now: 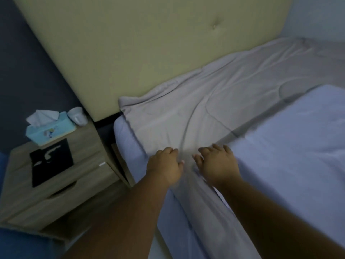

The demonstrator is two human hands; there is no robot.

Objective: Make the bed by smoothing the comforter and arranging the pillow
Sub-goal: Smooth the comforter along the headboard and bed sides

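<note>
The bed [280,165] fills the frame from 12 to 5 o'clock, its pale sheet bare along the near side edge. The yellow headboard [149,43] stands behind it at 11 to 1 o'clock. The comforter [205,109], beige and creased, lies in a band along the headboard from the near corner at 9 o'clock of the bed to the far side at 2 o'clock, and a fold of it hangs over the mattress edge between the two arms. A lavender cover [298,143] lies at 3 o'clock, overlapping the comforter. No pillow can be made out.

The table [56,184], a wooden nightstand, stands at 8 o'clock, just beside the bed with a narrow floor gap between. On it sit a black mat [50,159], a tissue box [50,129] and a cup [77,115].

The left hand [164,165] is curled, its fingers pressing into the comforter near the mattress edge; whether it pinches cloth I cannot tell. The right hand [216,163], just beside it, lies flatter with fingers spread on the comforter by the cover's edge.
</note>
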